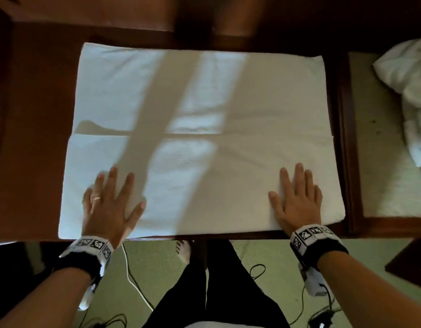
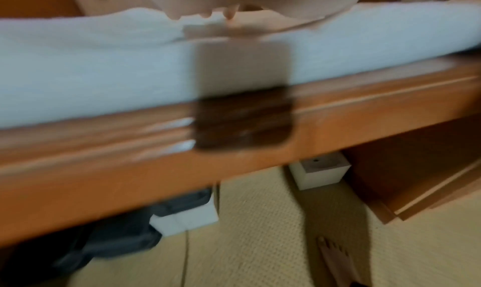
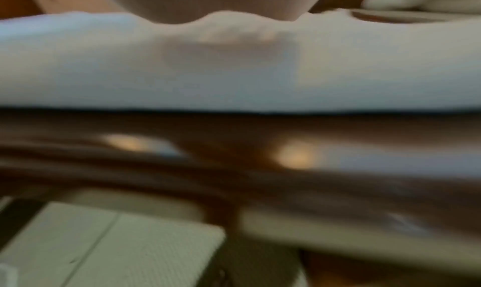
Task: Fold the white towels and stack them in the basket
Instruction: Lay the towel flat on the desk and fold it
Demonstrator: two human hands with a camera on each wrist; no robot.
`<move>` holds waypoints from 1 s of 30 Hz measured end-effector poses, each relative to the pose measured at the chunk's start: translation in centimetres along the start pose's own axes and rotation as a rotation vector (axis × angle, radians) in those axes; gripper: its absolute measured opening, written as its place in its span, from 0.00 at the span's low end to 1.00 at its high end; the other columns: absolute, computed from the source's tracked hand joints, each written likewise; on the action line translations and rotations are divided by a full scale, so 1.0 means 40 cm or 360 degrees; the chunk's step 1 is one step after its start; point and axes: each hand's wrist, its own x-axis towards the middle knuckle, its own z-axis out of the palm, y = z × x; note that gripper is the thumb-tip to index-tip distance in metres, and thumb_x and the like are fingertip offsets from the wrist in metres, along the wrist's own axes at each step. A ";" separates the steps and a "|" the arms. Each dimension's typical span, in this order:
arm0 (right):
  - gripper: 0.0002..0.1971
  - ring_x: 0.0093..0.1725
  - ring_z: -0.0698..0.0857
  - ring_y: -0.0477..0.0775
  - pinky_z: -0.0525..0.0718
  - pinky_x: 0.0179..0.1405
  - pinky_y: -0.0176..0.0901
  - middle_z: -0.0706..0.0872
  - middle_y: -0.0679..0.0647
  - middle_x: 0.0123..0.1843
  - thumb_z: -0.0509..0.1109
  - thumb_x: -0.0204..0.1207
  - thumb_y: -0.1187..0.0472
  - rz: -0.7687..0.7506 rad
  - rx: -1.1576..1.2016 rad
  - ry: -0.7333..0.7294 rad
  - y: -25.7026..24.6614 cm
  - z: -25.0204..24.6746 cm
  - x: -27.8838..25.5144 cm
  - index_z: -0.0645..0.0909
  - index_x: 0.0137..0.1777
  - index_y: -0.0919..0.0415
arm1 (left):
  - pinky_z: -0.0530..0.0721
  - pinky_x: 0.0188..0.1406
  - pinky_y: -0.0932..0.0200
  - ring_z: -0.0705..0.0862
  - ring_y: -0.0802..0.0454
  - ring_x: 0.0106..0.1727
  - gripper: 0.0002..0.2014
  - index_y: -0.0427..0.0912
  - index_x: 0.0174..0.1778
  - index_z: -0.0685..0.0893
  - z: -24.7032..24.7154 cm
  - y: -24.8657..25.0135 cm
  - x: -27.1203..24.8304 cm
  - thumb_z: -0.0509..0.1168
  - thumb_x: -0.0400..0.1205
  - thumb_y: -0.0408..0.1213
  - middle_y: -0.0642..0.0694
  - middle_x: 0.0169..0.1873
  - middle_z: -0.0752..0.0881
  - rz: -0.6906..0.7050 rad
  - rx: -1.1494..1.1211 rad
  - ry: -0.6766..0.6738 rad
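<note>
The towel (image 1: pixel 204 110) is white cloth, matt and soft, with a fine terry nap and a few shallow creases. The surface (image 1: pixel 34 129) under it is reddish-brown wood, smooth and polished, its moulded front edge (image 2: pixel 364 98) glossy with pale reflections. A crumpled heap of white cloth (image 1: pixel 408 91) lies matt on a pale speckled top. The carpet (image 2: pixel 260 219) looks rough and woven.

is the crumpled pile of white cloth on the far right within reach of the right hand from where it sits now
Probably yes. The right hand lies flat on the folded towel, and the crumpled pile sits further right and further away on the side surface. Nothing stands between them, though the arm would have to stretch.
</note>
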 end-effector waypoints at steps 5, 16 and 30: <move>0.37 0.86 0.54 0.66 0.62 0.75 0.65 0.51 0.61 0.88 0.54 0.79 0.37 -0.0491 0.0057 0.0250 -0.247 -0.002 0.025 0.59 0.85 0.52 | 0.63 0.75 0.24 0.59 0.28 0.84 0.41 0.51 0.87 0.62 -0.016 0.123 0.052 0.50 0.79 0.67 0.38 0.87 0.57 0.0242 0.0107 -0.0018; 0.36 0.87 0.37 0.55 0.48 0.83 0.67 0.35 0.50 0.89 0.38 0.79 0.28 -0.0114 -0.0087 0.0024 0.012 -0.051 0.154 0.40 0.86 0.36 | 0.53 0.79 0.23 0.49 0.32 0.88 0.40 0.58 0.89 0.52 0.021 0.152 0.091 0.42 0.81 0.72 0.43 0.89 0.50 0.0234 0.0112 0.0082; 0.40 0.85 0.30 0.68 0.41 0.82 0.70 0.26 0.52 0.86 0.47 0.78 0.26 -0.0333 -0.0069 -0.0161 -0.149 -0.035 0.086 0.35 0.85 0.35 | 0.61 0.75 0.18 0.50 0.31 0.88 0.41 0.62 0.88 0.41 -0.043 0.009 0.167 0.38 0.80 0.75 0.49 0.89 0.41 0.0436 0.0268 0.0009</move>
